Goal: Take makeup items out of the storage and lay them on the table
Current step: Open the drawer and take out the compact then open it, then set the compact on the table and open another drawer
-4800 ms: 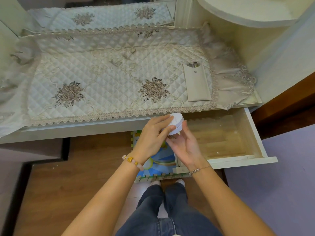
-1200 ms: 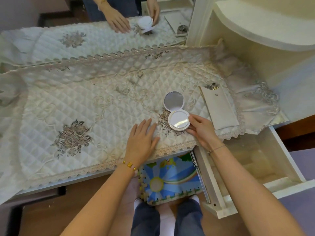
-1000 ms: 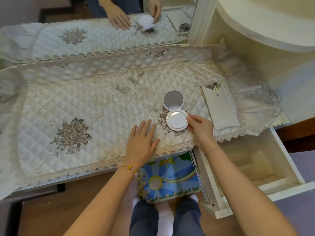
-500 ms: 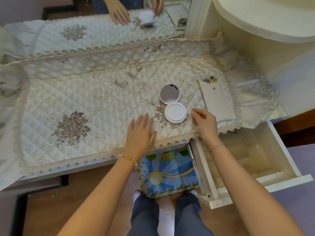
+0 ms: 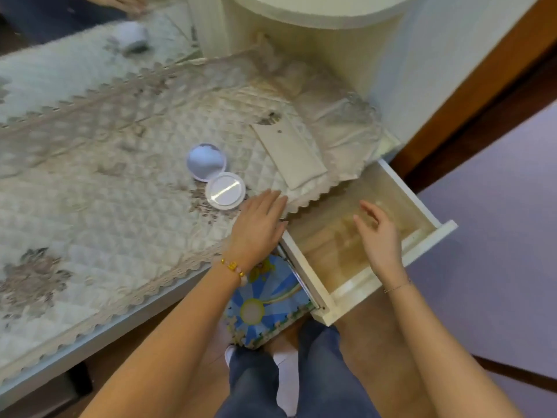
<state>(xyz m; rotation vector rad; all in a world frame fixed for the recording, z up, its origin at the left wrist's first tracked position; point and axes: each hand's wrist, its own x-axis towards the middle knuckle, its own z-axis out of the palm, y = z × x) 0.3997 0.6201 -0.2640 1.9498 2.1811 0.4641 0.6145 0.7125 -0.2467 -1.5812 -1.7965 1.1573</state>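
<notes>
So, two items out on the table [image 5: 99, 300]: open compact [image 5: 215, 176] & flat pouch [image 5: 289, 156]. Left hand [image 5: 259, 227] lies flat on the cloth, empty. Right hand [image 5: 381, 233] hovers over the drawer [image 5: 388, 285], fingers spread, holding nothing. Drawer looks bare, so probably near done.

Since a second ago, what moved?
Right hand let go of the open compact and moved right, over the open drawer, empty. Left hand slid right along the table edge. Compact and pouch stayed on the cloth.
</notes>
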